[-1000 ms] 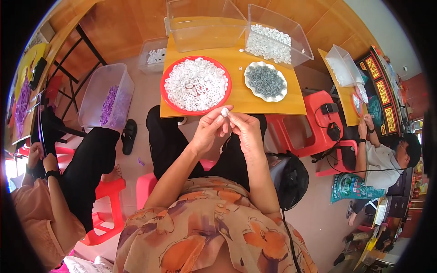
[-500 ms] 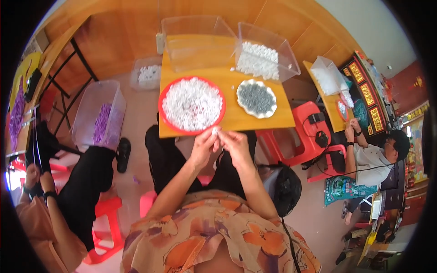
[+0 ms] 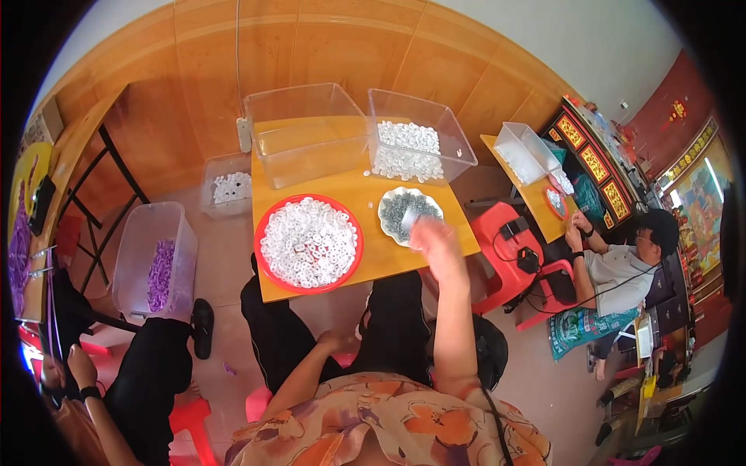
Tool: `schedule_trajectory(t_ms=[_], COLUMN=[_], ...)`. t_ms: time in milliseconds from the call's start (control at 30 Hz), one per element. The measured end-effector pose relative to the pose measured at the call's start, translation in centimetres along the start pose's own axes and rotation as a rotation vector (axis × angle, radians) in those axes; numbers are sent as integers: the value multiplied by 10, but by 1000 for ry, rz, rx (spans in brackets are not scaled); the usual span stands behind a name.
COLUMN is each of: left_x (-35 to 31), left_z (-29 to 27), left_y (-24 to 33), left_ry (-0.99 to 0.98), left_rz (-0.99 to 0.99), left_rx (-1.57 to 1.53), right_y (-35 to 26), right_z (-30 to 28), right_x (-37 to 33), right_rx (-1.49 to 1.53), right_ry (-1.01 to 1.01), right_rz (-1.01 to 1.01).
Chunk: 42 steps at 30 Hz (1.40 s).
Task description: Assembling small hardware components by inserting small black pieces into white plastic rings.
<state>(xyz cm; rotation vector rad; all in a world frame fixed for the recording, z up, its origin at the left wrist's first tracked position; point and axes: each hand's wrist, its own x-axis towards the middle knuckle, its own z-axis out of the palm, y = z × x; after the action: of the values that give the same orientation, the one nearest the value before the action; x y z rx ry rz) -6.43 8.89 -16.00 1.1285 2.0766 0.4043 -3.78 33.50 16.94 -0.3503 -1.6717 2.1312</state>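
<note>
Head view: blurred right hand (image 3: 437, 242) reaches the grey-bead white plate (image 3: 409, 213) mid-frame, fetching one; grip unclear; left hand (image 3: 336, 340) rests loosely curled, lower centre.

Right arm is stretched way out forward, forearm running almost straight up the frame, and the right hand (image 3: 437, 242) is motion-blurred, so you can't tell if the fingers are curled or spread. Left arm is bent and angled in toward the middle, with the left hand (image 3: 336, 342) down low at the lap between the knees, fingers loosely curled. The two hands are well apart.
</note>
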Motion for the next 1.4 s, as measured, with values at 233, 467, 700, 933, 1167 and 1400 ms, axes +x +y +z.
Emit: schedule_trajectory(t_ms=[233, 467, 700, 933, 1167, 1400], left_x=[26, 35, 51, -28, -69, -9], left_z=[40, 102, 92, -62, -199, -272], left_y=[-47, -87, -79, 43, 64, 3], left_ry=[-73, 16, 23, 3, 510, 849], left_rz=[118, 6, -2, 226, 97, 92], left_rx=[-264, -38, -32, -371, -576, 31], right_y=[11, 156, 170, 197, 175, 168], right_z=[-8, -70, -132, -143, -110, -101], right_x=[32, -20, 38, 40, 5, -14], right_rx=[-80, -31, 316, 328, 237, 23], right_ry=[138, 167, 435, 493, 398, 278], right_rz=[-35, 490, 573, 582, 560, 549])
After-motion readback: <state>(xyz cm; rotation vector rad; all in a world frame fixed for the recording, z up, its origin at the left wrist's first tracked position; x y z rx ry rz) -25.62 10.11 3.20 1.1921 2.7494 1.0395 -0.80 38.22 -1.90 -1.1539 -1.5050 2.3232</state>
